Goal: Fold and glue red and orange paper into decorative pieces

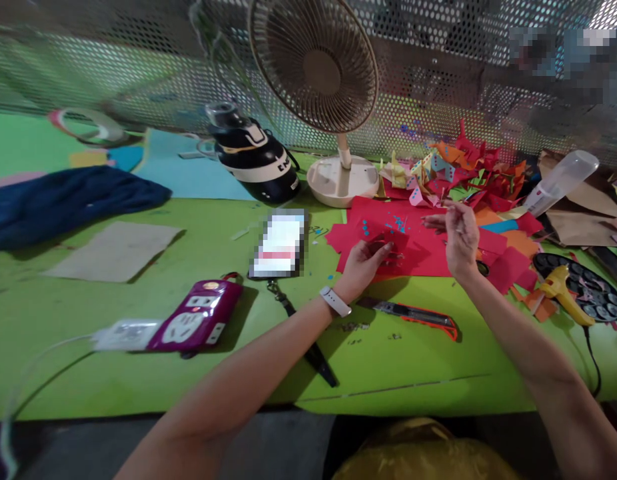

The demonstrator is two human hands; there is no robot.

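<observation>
My left hand [364,268], with a white watch band on the wrist, pinches a small piece of red paper [399,244] between thumb and fingers. My right hand [461,239] is raised just to the right, some fingers stretched toward the left; I see nothing clear in it. Beneath both hands lies a larger red sheet [428,257]. Tiny blue paper bits [399,222] are scattered on the red paper. Nearer to me, a utility knife [418,317] with an orange-edged handle rests on the green table, its blade pointing left.
A fan [342,181] stands behind, beside a black bottle [261,160]. Folded paper pieces [453,167] pile up at back right. A yellow glue gun [568,293] lies on a black moulded pan [606,300]. A phone [279,243] and a purple power strip [198,313] lie leftward.
</observation>
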